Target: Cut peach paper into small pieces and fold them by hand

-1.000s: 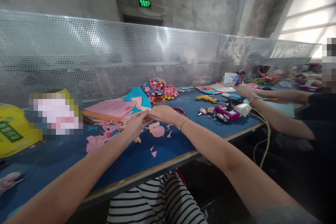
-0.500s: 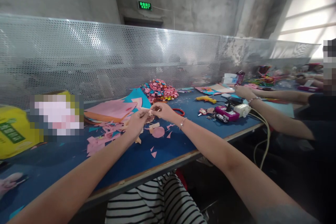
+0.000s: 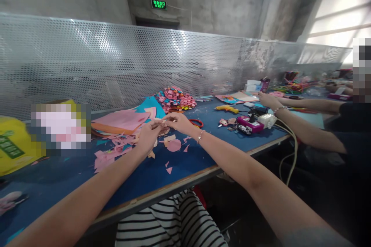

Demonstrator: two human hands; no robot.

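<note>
My left hand (image 3: 150, 134) and my right hand (image 3: 179, 121) meet above the blue table (image 3: 150, 177), fingertips pinched together on a small pale paper piece (image 3: 164, 122). A bracelet sits on my right wrist. Below the hands lie pink paper scraps (image 3: 116, 144) and a pink paper circle (image 3: 174, 145). Behind them is a stack of pink, orange and teal paper sheets (image 3: 124, 119).
A pile of small coloured paper bits (image 3: 175, 98) sits at the back by the perforated metal screen (image 3: 116, 61). Red scissors (image 3: 197, 123), a yellow glue gun (image 3: 227, 108) and a magenta device (image 3: 251, 123) lie to the right, where another person's hand (image 3: 265, 100) reaches. A yellow bag (image 3: 14, 144) lies far left.
Both hands rose slightly and drew closer together, still pinching the small paper piece. The other person's hand shifted a little to the left.
</note>
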